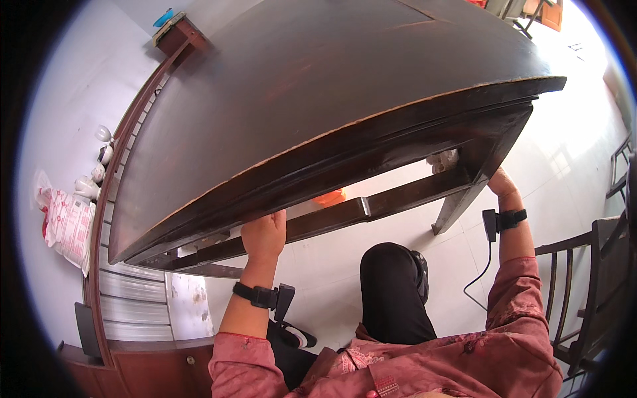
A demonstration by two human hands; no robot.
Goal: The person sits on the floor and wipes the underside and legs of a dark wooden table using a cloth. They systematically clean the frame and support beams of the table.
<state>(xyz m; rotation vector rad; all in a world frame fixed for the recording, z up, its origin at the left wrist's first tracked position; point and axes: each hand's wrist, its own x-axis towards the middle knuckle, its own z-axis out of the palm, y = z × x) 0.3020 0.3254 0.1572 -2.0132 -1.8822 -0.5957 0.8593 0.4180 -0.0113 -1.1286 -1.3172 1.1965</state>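
Before me stands a large dark wooden table with a worn, pale front edge. My left hand is curled against the lower edge of its front apron, the fingertips tucked out of sight. At the right end, my right hand is against the outer side of a table leg, and that leg hides its fingers. A dark wooden stretcher runs below the apron, between the legs. Both wrists carry black straps with small devices.
An orange object lies on the floor beyond the stretcher. A dark wooden chair stands close on my right. On the left, a counter with a reddish-brown edge bears a printed white sack and several white vessels. A red-brown cabinet sits behind-left.
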